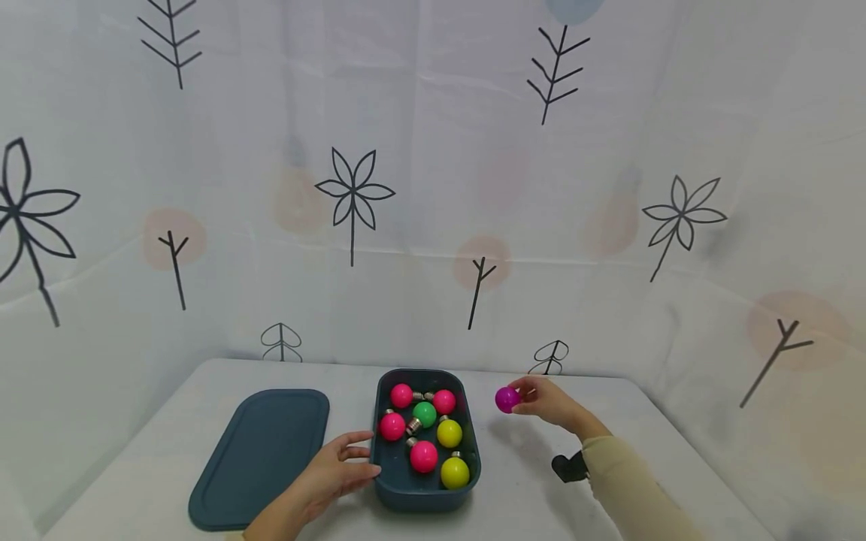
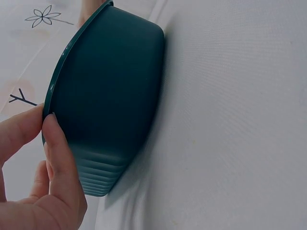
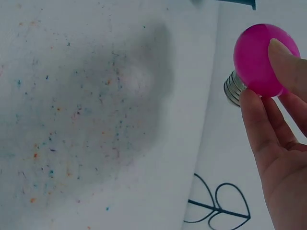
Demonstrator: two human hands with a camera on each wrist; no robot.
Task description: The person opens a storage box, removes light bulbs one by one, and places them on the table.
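My right hand [image 1: 551, 402] grips a round magenta light bulb [image 1: 507, 400] above the table, right of the dark teal box. Its ridged metal base shows in the right wrist view, with the thumb [image 3: 289, 67] across the bulb [image 3: 256, 60]. At the box's left side, my left hand [image 1: 331, 469] holds the rim with thumb and fingertips; the left wrist view shows the box's outer wall [image 2: 105, 81] beside these fingers. Inside the box [image 1: 426, 502] lie several bulbs: pink ones [image 1: 423, 457], a green one [image 1: 424, 414] and yellow ones [image 1: 455, 472].
Left of the box, a flat dark teal lid [image 1: 264, 458] lies on the white table [image 1: 534, 503]. A small black object [image 1: 570, 467] shows beside the right sleeve [image 1: 629, 488]. Behind the table hangs a pale curtain [image 1: 419, 300] with drawn plants.
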